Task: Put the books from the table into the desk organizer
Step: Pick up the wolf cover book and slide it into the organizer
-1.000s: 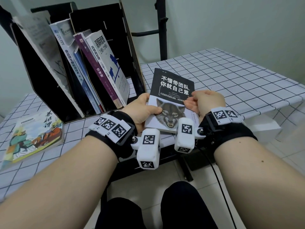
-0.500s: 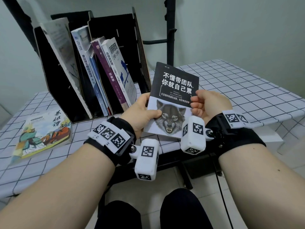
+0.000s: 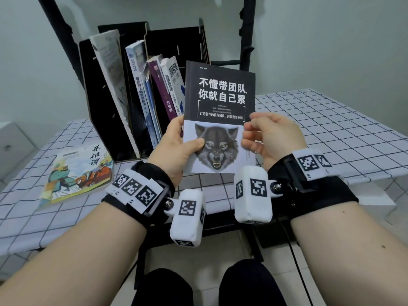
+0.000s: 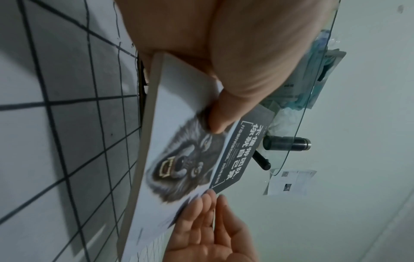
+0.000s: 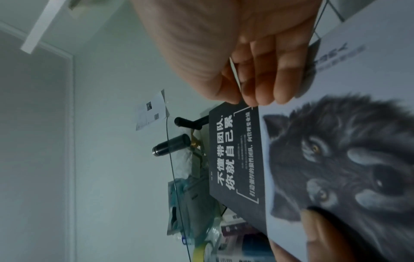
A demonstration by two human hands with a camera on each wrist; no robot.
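Observation:
I hold a book with a black top and a snarling wolf on its cover (image 3: 220, 96) upright above the table's front edge, just right of the black desk organizer (image 3: 172, 40). My left hand (image 3: 189, 141) grips its left edge, thumb on the cover, as the left wrist view shows (image 4: 221, 109). My right hand (image 3: 251, 133) pinches the right edge between thumb and curled fingers (image 5: 241, 83). The cover (image 5: 235, 159) faces me. A second book with a colourful painted cover (image 3: 79, 173) lies flat on the table, left of the organizer's front.
Several books (image 3: 141, 85) lean to the left inside the organizer's slots, and its rightmost slot sits behind the held book. The checked tablecloth (image 3: 331, 129) stretches away to the right. A black pole (image 3: 245, 29) stands behind the organizer. My knees are below the table edge.
Both hands have lifted the wolf book off the table and tipped it from a low slant to upright, higher and closer to the organizer.

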